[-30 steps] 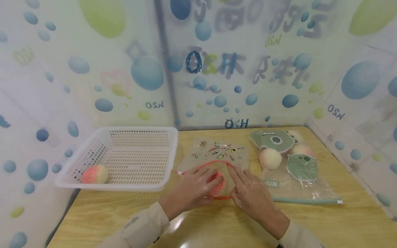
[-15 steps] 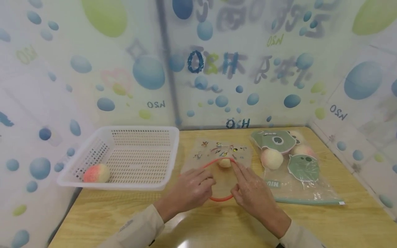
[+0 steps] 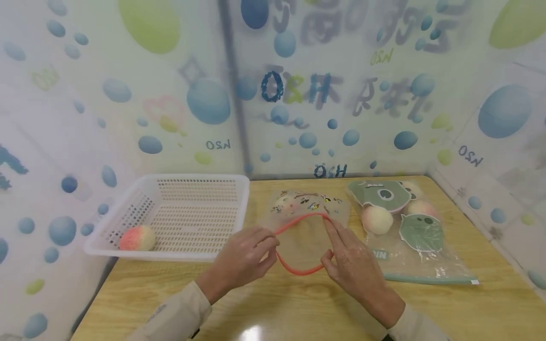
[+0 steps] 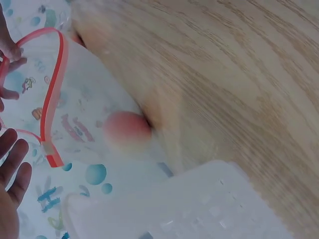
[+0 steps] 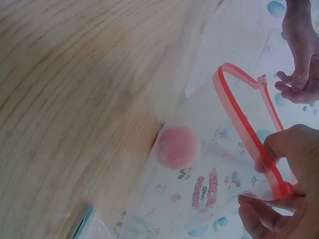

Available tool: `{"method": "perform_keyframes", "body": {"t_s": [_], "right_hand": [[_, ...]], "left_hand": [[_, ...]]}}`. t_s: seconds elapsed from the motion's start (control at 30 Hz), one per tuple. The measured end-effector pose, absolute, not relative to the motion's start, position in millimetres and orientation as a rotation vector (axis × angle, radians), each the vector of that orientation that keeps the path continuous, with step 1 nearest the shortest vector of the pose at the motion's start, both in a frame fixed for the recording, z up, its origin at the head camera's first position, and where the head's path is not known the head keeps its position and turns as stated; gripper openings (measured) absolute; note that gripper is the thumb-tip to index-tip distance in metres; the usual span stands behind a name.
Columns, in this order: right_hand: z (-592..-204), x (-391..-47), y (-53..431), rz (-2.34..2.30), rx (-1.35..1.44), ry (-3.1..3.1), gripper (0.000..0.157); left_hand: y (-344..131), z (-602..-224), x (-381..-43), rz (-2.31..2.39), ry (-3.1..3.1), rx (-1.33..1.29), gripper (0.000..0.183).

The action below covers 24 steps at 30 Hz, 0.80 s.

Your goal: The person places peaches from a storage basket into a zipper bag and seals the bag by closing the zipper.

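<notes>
A clear zip bag (image 3: 313,237) with a red zip edge and printed cartoon figures lies in the middle of the table, its mouth held wide. My right hand (image 3: 356,265) pinches the right side of the red edge between thumb and fingers, seen close in the right wrist view. A pink-and-cream peach (image 5: 179,147) lies deep inside the bag. My left hand (image 3: 247,251) is beside the left end of the mouth; in the left wrist view its fingers (image 4: 12,164) are spread loosely, apart from the zip slider, with nothing in them.
A white perforated basket (image 3: 200,258) stands on the left with one peach (image 3: 138,237) in its near left corner. To the right, a larger clear bag (image 3: 426,265) with green prints and a green zip holds several peaches (image 3: 377,219). Patterned white walls close in the wooden table (image 3: 315,308).
My left hand has let go of a peach inside the bag's mouth and drawn back left. The peach has moved deeper into the bag. My right hand keeps its hold on the edge.
</notes>
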State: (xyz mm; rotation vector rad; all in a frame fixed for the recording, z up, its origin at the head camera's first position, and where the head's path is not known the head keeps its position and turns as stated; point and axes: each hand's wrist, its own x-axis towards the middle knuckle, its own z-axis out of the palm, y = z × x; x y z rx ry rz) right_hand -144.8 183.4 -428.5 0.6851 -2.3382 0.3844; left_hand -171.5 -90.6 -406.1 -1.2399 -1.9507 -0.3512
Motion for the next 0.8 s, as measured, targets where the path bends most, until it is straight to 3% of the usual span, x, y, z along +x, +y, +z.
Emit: {"method": "perform_keyframes", "body": {"t_s": [0.47,0.8], "right_hand": [[-430,-141,188,0.360,0.668,-2.381,0.069],[-433,-143,193,0.337,0.692,-2.362,0.064]], "left_hand": [[-126,-401,-173,-0.366,-1.925,-1.170,0.021],[-177,-396,-172,-0.261,-2.092,-1.072,0.023]]}}
